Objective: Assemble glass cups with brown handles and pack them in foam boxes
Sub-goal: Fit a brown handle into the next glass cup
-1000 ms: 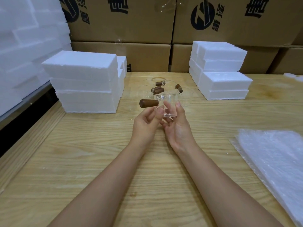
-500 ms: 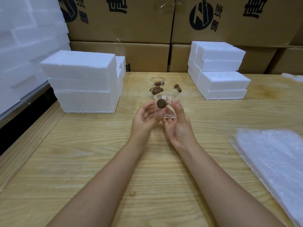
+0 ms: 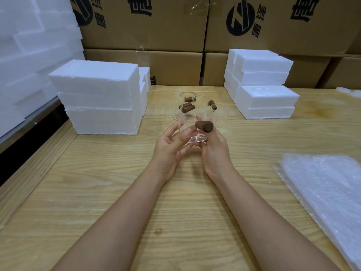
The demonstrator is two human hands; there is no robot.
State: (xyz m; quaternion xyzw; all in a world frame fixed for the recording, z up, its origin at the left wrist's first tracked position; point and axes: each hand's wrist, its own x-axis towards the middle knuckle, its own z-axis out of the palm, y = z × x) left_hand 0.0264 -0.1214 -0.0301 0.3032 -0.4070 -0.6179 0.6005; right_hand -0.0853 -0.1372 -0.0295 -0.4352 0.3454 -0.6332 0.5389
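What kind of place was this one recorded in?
Likely a packing bench in a warehouse or small factory: printed cardboard cartons stacked behind, foam boxes piled on the wooden table, and bubble wrap.

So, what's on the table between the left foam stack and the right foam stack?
Head view: a cluster of clear glass cups with brown handles stands there.

Two hands are shown: left hand, right hand. One glass cup and one brown handle are held between them; four further handles are counted beyond. Two foam-box stacks are seen: left stack, right stack.
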